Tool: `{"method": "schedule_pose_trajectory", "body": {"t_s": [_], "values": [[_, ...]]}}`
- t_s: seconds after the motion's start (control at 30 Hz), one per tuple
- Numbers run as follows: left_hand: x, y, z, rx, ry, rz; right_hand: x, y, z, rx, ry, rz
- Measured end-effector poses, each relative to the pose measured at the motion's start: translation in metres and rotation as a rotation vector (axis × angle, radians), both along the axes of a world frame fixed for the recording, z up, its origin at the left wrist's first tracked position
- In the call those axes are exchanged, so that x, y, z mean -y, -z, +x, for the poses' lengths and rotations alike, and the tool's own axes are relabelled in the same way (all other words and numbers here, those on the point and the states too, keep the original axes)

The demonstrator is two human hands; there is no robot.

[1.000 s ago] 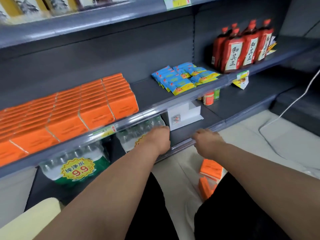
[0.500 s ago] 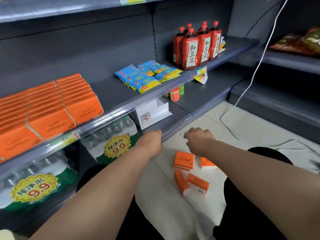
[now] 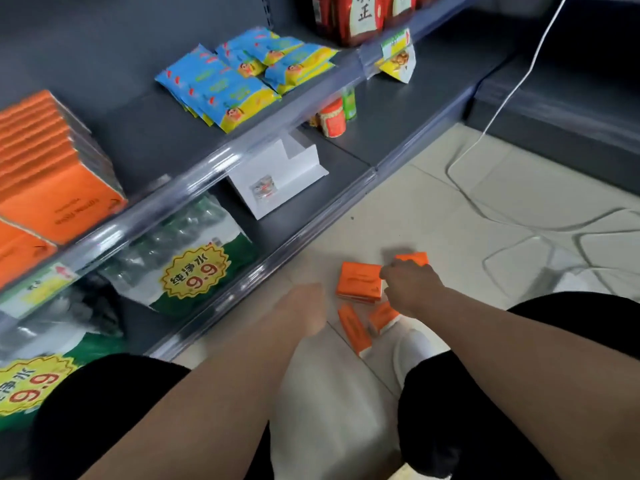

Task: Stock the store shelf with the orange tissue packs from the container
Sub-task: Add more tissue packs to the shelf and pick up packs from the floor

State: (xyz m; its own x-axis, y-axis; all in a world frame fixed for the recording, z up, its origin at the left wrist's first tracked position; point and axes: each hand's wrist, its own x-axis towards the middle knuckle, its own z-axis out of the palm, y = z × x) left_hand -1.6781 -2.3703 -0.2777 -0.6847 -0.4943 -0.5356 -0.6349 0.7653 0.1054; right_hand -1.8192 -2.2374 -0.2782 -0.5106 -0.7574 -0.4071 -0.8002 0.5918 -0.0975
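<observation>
Several orange tissue packs lie loose on the tiled floor: a flat one (image 3: 358, 282), one behind my hand (image 3: 412, 258), and two on their sides (image 3: 353, 328) (image 3: 381, 317). My right hand (image 3: 410, 287) hovers over them with its fingers curled down between the flat pack and the far one; whether it grips a pack is hidden. My left hand (image 3: 306, 313) is blurred, fingers curled, holding nothing, just left of the packs. Rows of orange packs (image 3: 52, 174) fill the left of the middle shelf (image 3: 221, 157). No container is in view.
Blue-yellow packets (image 3: 235, 81) and red bottles (image 3: 360, 15) sit further right on the middle shelf. Below are bottled-water packs (image 3: 187, 258), a white card stand (image 3: 277, 178) and small jars (image 3: 332, 117). A white cable (image 3: 485, 126) trails across the floor. My knees frame the bottom.
My view has tilted down from the shelf to the floor. Both hands dropped from the lower shelf edge; the right one has reached the loose orange packs.
</observation>
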Motion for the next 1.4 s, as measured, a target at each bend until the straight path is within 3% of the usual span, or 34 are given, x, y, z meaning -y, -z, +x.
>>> {"method": "schedule_pose_trajectory", "body": {"t_s": [0.23, 0.43, 0.67, 0.77, 0.87, 1.07, 1.4], "values": [[-0.003, 0.093, -0.035, 0.075, -0.142, 0.15, 0.003, 0.08, -0.03, 0.088, -0.03, 0.141], [-0.005, 0.144, -0.043, 0.126, -0.408, 0.242, 0.009, 0.135, -0.039, 0.035, -0.128, 0.223], [-0.02, 0.174, -0.052, 0.113, -0.565, 0.333, 0.011, 0.173, -0.031, -0.187, -0.145, -0.002], [-0.027, 0.181, -0.058, 0.085, -0.614, 0.317, 0.009, 0.172, -0.035, -0.137, -0.114, -0.01], [-0.018, 0.172, -0.052, 0.101, -0.629, 0.28, 0.007, 0.165, -0.039, -0.081, -0.066, 0.058], [0.027, 0.12, -0.014, 0.08, -0.593, 0.211, 0.022, 0.129, -0.027, 0.167, 0.007, -0.046], [0.072, 0.004, 0.068, -0.346, -0.589, 0.13, 0.105, 0.023, 0.044, 0.088, -0.14, -0.221]]}}
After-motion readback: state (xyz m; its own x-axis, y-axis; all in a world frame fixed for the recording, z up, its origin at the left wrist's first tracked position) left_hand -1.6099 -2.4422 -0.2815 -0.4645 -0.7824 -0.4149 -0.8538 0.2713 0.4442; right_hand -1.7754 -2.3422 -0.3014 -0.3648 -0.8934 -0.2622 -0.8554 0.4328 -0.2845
